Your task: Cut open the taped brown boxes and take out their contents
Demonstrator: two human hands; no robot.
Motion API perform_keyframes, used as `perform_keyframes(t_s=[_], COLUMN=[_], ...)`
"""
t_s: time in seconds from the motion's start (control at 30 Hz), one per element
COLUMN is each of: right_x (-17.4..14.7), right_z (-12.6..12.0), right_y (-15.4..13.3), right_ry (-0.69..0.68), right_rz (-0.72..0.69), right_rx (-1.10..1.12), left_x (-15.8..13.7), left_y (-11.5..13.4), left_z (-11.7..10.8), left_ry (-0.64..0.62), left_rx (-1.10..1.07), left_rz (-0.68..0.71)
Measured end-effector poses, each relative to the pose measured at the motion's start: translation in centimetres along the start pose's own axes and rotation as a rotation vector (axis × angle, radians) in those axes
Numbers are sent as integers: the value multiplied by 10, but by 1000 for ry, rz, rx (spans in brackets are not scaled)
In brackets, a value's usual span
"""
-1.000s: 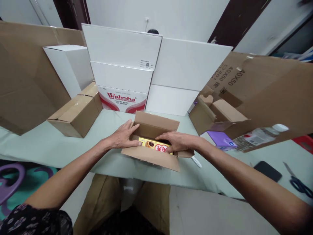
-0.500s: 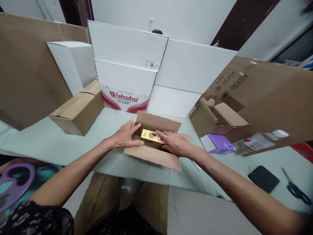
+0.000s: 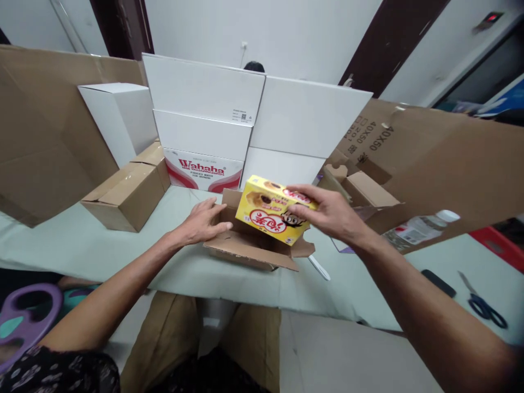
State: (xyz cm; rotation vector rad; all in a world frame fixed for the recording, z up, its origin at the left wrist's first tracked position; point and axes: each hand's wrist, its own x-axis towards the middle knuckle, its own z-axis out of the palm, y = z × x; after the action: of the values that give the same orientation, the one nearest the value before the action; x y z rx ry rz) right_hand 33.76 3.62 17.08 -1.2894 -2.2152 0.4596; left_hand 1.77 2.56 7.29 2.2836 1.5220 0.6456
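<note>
A yellow snack box (image 3: 268, 210) printed with pastries and red lettering is tilted above an open cardboard box (image 3: 245, 248). My right hand (image 3: 323, 210) grips its right end, thumb on the front face and fingers over the top. My left hand (image 3: 204, 221) rests at the left end of the cardboard box, with thumb and fingers spread. The cardboard box stands at the middle of the cloth-covered table with its flaps folded outward. Much of its inside is hidden behind the snack box.
White panels and a Wahaha carton (image 3: 204, 170) stand behind. A closed brown box (image 3: 126, 191) sits at left. On the right are an open carton (image 3: 368, 191), a plastic bottle (image 3: 426, 229), a black flat object (image 3: 438, 283), scissors (image 3: 481, 305) and a white-handled item (image 3: 319, 267).
The yellow snack box has come up out of the cardboard box in my right hand, its front face now showing. My left hand stays at the box's left end.
</note>
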Motion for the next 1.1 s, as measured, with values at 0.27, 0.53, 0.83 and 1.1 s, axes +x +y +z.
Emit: perform_keyframes(t_s=[0.27, 0.53, 0.83, 1.1], right_x=[2, -4, -55, -59], right_z=[-20, -2, 34, 40], right_y=[-7, -5, -20, -11], right_ry=[29, 114, 276, 346], right_rz=[366, 431, 221, 150], right_rx=[704, 844, 597, 573], left_x=[-7, -11, 4, 9], left_y=[55, 86, 96, 103], left_z=[-21, -11, -12, -17], left_ry=[112, 50, 224, 97], left_rx=[-886, -1421, -1459, -1485], left_rz=[-46, -340, -419, -276])
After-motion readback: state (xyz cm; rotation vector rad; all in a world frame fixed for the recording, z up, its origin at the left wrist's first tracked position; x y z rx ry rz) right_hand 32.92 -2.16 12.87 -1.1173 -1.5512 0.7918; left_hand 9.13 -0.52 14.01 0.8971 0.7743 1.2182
